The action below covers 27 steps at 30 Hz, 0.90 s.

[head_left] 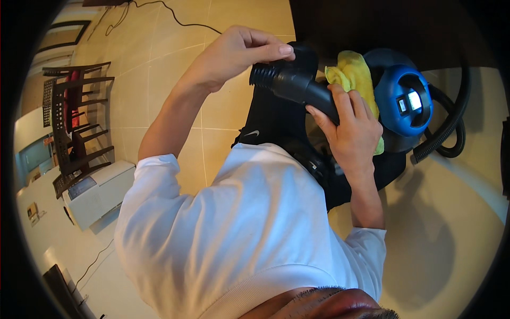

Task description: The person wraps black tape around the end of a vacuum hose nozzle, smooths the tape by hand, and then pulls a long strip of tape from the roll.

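A black curved vacuum hose handle (295, 86) with a ribbed end lies slantwise in front of my body. My right hand (353, 125) is closed around its smooth lower part. Just above the ribbed end, my left hand (249, 53) has its thumb and fingers pinched together near a dark shape; what is between them, if anything, cannot be made out. A yellow cloth (357, 74) hangs behind my right hand. To its right stands a vacuum cleaner (393, 125) with a bright blue top and dark body.
A black ribbed hose (443, 133) curls at the vacuum's right, its loose end near the floor. A dark panel (361, 26) stands at the far side. Dark chairs (79, 122) and a white cabinet (101, 194) are at the left. A thin black cable (180, 22) crosses the tiled floor (159, 90).
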### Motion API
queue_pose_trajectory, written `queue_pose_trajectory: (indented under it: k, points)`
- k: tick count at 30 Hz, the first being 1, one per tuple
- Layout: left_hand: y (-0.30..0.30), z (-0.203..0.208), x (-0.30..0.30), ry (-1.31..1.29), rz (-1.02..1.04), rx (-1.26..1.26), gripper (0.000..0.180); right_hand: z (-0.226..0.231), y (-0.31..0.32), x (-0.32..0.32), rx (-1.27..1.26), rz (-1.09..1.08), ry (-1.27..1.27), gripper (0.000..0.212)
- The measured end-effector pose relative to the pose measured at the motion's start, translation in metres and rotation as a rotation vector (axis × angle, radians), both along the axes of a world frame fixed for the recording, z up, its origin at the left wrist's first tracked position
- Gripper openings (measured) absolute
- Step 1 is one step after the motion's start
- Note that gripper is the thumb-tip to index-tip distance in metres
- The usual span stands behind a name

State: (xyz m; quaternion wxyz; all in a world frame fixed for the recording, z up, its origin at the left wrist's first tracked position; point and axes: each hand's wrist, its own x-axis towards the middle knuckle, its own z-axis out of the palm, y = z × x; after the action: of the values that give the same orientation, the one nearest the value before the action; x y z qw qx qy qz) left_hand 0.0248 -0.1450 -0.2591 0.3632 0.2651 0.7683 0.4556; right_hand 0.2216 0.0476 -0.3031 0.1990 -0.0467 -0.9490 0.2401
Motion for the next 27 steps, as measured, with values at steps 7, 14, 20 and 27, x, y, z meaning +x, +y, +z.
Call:
queue_pose_trajectory:
  k: [7,14,20,27]
  points:
    - [0.015,0.008,0.008,0.146,0.101,0.341,0.015,-0.008,0.005,-0.007,-0.045,-0.084,0.097,0.045]
    - [0.015,0.025,0.040,0.971,0.045,0.468,0.006,-0.009,0.018,-0.025,-0.211,-0.148,0.234,0.042]
    - [0.006,0.007,0.085,0.994,0.019,0.554,0.015,-0.009,0.046,-0.026,-0.462,-0.314,0.162,0.032]
    - [-0.017,-0.050,0.085,1.278,-0.047,0.450,0.013,0.007,0.072,-0.021,-0.993,-0.185,0.171,0.028]
